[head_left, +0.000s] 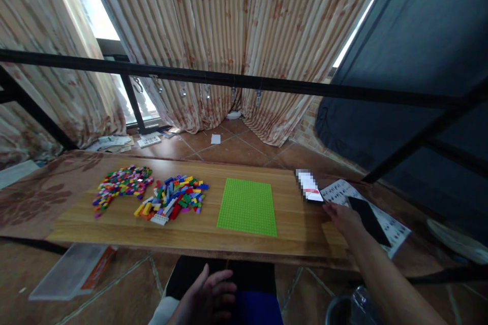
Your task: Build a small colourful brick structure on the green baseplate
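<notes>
My left hand [209, 297] is held over my lap, palm turned inward, fingers spread and holding nothing. At the right of the wooden board, my right hand [343, 217] reaches to the lower corner of a phone [309, 186] with a lit, blurred screen; its fingers are close together, and whether they grip the phone is too small to tell. A green studded baseplate [247, 207] lies flat at the middle of the board. Left of it is a heap of larger coloured bricks [177, 198], and farther left a heap of small coloured pieces [124, 183].
A printed sheet [396, 228] with a black flat object [369, 221] on it lies right of the wooden board [183, 237]. A black rail [221, 78] crosses behind the board. Below are a clear plastic box [68, 271] at left and a bin [339, 310] at right.
</notes>
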Motion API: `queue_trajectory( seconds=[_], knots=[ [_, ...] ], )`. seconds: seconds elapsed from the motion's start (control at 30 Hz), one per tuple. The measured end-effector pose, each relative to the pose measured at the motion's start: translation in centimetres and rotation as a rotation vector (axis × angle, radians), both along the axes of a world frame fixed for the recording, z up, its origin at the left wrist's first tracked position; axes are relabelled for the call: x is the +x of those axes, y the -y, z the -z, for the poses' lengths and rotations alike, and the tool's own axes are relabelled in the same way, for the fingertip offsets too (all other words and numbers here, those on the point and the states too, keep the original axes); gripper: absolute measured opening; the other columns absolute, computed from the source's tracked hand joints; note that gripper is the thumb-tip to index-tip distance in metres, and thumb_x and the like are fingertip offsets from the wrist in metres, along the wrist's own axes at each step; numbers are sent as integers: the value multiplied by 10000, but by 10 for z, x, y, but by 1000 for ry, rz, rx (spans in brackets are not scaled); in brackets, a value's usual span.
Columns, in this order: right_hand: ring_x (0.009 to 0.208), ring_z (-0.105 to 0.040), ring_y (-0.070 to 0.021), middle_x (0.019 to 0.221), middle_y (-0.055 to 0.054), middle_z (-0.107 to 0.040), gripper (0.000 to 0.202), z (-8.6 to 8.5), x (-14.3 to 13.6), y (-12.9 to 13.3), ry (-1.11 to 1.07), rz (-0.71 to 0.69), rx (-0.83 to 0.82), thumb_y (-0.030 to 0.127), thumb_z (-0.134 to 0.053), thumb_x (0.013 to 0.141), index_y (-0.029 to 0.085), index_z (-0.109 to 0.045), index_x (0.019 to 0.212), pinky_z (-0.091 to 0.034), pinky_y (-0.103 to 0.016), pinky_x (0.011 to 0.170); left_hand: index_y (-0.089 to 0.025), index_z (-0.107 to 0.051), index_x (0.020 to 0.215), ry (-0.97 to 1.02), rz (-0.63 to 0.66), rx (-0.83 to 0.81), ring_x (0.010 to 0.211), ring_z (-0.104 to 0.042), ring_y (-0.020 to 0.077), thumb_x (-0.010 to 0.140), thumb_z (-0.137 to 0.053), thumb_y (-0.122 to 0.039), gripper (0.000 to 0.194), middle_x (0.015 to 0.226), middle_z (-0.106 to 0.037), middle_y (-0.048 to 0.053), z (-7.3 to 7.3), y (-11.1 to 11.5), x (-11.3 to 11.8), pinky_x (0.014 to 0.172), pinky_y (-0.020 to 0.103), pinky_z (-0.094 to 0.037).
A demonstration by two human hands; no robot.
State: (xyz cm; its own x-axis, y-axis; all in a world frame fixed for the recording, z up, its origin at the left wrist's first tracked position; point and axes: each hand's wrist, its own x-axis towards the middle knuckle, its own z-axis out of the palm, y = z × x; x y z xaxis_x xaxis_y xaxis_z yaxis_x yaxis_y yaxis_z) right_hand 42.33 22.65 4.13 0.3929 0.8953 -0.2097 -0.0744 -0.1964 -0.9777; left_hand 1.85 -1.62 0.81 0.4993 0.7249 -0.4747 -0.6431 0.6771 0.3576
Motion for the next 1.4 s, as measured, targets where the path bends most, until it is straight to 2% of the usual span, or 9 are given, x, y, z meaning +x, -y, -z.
queue_trajectory(
  seconds=[0.17, 0.27, 0.33, 0.43, 0.53, 0.67, 0.8, 0.97, 1.4],
  knots=[
    [882, -625, -230, 845, -38, -641, 139, 16, -48, 45, 143, 85, 53, 278, -587, 676, 234, -576, 807, -514, -384, 833, -165, -591, 1176, -58, 8, 19, 935, -596, 217, 853, -388, -654, 621, 1071, -635, 108, 0, 2, 3, 810, 343, -415],
    [1025, -591, -252, 1040, -69, -654, 297, 17, -93, 80, 331, -58, 110, 340, -645, 697, 220, -651, 968, -424, -406, 977, -161, -613, 1157, -201, 13, 133, 944, -590, 232, 850, -439, -616, 575, 1067, -636, 118, -7, 0, 2, 827, 369, -418],
    [1136, -532, -260, 1195, -107, -599, 377, 12, -123, 94, 650, -238, 247, 398, -550, 808, 204, -617, 1124, -378, -430, 1025, -154, -630, 1137, -417, -19, 277, 980, -577, 246, 845, -520, -532, 490, 1079, -639, 125, -18, -8, 1, 867, 386, -409],
    [1270, -416, -270, 1346, -134, -494, 439, 4, -164, 97, 927, -400, 379, 414, -425, 895, 189, -548, 1252, -317, -466, 1068, -174, -638, 1125, -754, -95, 515, 1062, -551, 256, 833, -587, -447, 403, 1112, -639, 108, -41, -28, -2, 954, 401, -385],
    [1353, -303, -294, 1458, -147, -369, 496, 2, -196, 86, 1094, -478, 376, 421, -372, 920, 170, -479, 1334, -268, -507, 1080, -208, -576, 1215, -1009, -117, 742, 1119, -532, 247, 878, -517, -433, 408, 1213, -594, 98, -58, -50, -6, 983, 416, -400],
    [1418, -157, -294, 1529, -127, -260, 565, 8, -226, 78, 1233, -603, 263, 454, -328, 934, 173, -366, 1423, -168, -538, 1105, -204, -508, 1287, -1406, -95, 992, 1276, -417, 253, 898, -487, -381, 429, 1367, -472, 117, -57, -66, -10, 1084, 452, -326],
    [1431, -114, -282, 1547, -120, -225, 596, 14, -248, 82, 1306, -736, 190, 477, -287, 942, 170, -320, 1452, -88, -552, 1115, -180, -448, 1334, -1694, -21, 1109, 1354, -325, 276, 895, -489, -355, 474, 1451, -378, 140, -40, -78, -18, 1108, 490, -290],
    [1433, -116, -266, 1555, -102, -207, 589, 15, -268, 89, 1351, -808, 209, 467, -281, 943, 184, -310, 1459, -55, -547, 1119, -160, -428, 1347, -1884, 46, 1135, 1385, -274, 307, 900, -478, -377, 500, 1463, -372, 159, -25, -93, -29, 1118, 548, -233],
    [1420, -165, -267, 1535, -101, -266, 561, 18, -274, 93, 1439, -757, 256, 433, -306, 941, 183, -343, 1442, -94, -540, 1120, -151, -416, 1349, -1955, 98, 1115, 1392, -269, 312, 908, -441, -455, 537, 1476, -358, 167, -26, -99, -32, 1112, 530, -255]
  ],
)
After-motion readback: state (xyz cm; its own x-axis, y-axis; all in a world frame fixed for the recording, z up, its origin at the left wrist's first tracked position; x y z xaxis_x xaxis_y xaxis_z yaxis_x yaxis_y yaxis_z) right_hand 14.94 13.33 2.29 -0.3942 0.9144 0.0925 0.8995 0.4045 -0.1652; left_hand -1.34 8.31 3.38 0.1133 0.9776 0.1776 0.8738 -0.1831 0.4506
